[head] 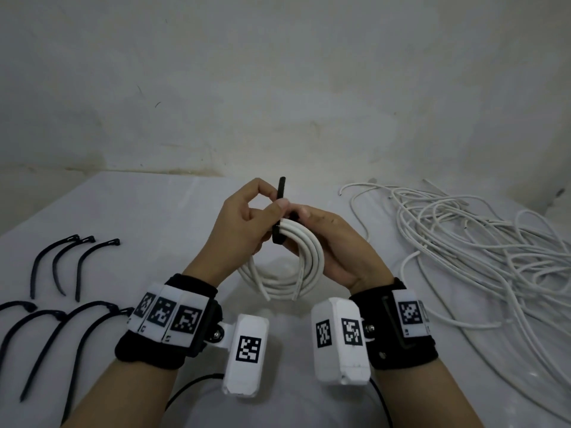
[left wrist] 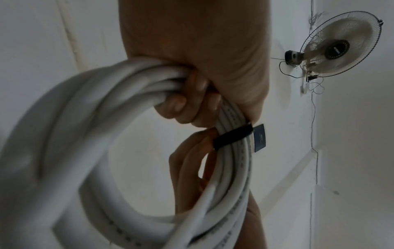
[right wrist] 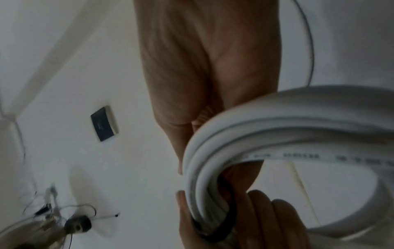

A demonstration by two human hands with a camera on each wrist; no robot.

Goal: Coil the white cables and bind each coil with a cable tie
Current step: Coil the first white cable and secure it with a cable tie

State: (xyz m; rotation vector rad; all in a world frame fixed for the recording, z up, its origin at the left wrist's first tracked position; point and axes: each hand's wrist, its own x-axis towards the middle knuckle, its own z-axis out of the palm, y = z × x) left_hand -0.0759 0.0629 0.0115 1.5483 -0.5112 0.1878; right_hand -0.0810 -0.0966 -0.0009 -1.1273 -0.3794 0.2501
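A coil of thick white cable [head: 298,270] hangs upright between my two hands above the table's middle. A black cable tie [head: 281,190] wraps the coil's top, its free end sticking straight up. My left hand [head: 247,217] pinches that tie between thumb and forefinger, its lower fingers curled round the strands [left wrist: 85,118]. My right hand [head: 327,239] grips the coil from the right side. The tie's band [left wrist: 232,136] crosses the strands in the left wrist view. In the right wrist view it shows as a dark loop [right wrist: 229,212] under the coil [right wrist: 277,134].
Several spare black cable ties [head: 61,267] lie spread on the white table [head: 160,230] at the left. A big tangled heap of loose white cable [head: 482,248] covers the right side. A wall stands close behind. A wall fan [left wrist: 341,47] shows in the left wrist view.
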